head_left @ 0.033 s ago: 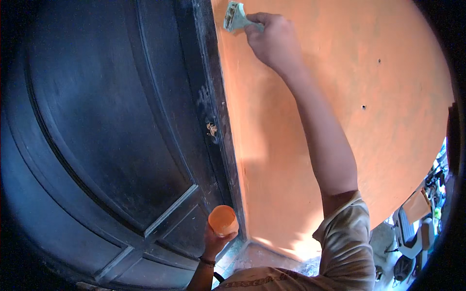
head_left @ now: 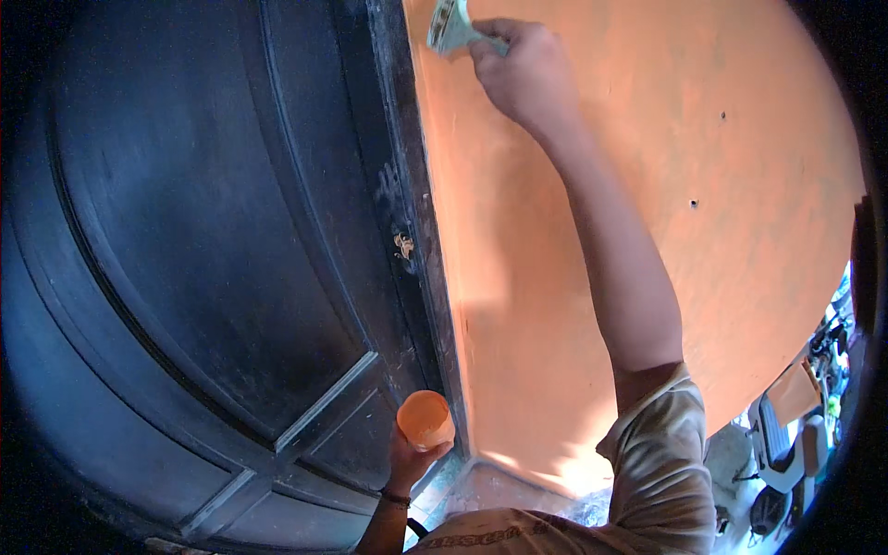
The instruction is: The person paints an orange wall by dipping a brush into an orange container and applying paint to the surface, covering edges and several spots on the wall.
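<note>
Your right hand (head_left: 527, 69) is clenched on the handle of the paintbrush (head_left: 449, 26), bristles against the orange wall (head_left: 740, 231) beside the dark door (head_left: 203, 231): light, stiff handle, soft tip. Your left hand (head_left: 407, 462) cups the orange cup (head_left: 425, 419) from below; it looks light and easily spilled.

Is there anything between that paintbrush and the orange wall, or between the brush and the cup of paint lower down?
Nothing visible. The right hand holds the paintbrush right at the orange wall, beside the dark door frame. The orange cup, in the left hand, sits well below with only open wall between.
</note>
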`<state>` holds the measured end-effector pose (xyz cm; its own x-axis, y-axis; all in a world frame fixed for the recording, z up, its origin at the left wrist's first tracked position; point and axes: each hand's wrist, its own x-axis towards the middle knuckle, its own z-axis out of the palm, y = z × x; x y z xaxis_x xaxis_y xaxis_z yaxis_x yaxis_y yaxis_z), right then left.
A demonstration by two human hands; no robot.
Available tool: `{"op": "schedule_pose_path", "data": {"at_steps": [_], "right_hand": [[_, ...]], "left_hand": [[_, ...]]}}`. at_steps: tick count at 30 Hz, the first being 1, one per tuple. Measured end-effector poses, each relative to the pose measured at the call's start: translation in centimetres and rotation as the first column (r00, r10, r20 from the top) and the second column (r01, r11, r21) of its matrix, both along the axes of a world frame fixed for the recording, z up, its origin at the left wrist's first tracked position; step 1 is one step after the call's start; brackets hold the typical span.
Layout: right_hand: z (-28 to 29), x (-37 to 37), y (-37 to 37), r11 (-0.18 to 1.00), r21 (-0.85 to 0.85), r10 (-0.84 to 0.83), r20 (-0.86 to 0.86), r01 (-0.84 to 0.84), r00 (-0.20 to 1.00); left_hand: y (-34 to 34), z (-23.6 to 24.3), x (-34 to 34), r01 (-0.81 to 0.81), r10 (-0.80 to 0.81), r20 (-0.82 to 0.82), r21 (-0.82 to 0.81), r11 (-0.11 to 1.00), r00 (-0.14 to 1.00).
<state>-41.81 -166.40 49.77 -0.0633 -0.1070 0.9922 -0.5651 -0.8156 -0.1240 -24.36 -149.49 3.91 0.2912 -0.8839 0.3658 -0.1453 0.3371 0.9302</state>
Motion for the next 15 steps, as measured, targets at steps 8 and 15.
{"op": "schedule_pose_path", "data": {"at_steps": [8,15], "right_hand": [[2.5,0.4,1.2,0.998,0.037,-0.045,0.055,0.043,0.997],[-0.9,0.8,0.6,0.996,-0.07,0.043,-0.036,-0.046,0.998]], "left_hand": [[-0.7,-0.3,0.2,0.077,-0.077,-0.029,0.0,0.997,0.997],[-0.5,-1.0,0.6,0.066,-0.065,-0.018,0.017,0.998,0.998]]}}
